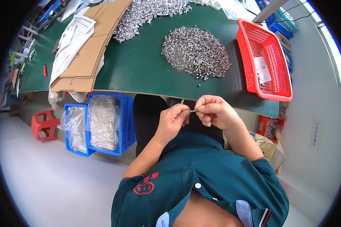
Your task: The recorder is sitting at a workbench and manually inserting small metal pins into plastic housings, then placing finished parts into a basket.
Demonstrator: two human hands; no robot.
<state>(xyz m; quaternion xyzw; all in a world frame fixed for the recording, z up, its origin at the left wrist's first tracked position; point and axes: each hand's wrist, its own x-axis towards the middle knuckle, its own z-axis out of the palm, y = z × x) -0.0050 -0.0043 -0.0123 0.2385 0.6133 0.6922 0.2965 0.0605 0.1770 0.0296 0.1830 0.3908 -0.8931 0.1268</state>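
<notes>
Just in front of the table's near edge, my two hands meet over my lap. Between their fingertips is a thin, short metal pin (193, 111). My left hand (173, 120) pinches its left end with thumb and forefinger. At the other end, my right hand (215, 111) is closed in a pinch, its other fingers curled. Whether a small metal part sits on the pin is too small to tell. Beyond my hands, a round heap of small silvery metal sleeves (201, 51) lies on the green table (140, 72), with one loose sleeve (199, 85) near its front.
A larger spread of metal parts (140, 19) lies further back. At right stands a red perforated basket (244, 49) holding a paper slip. Cardboard (83, 56) with papers covers the table's left. Blue crates (127, 121) and a red stool (45, 125) stand on the floor at left.
</notes>
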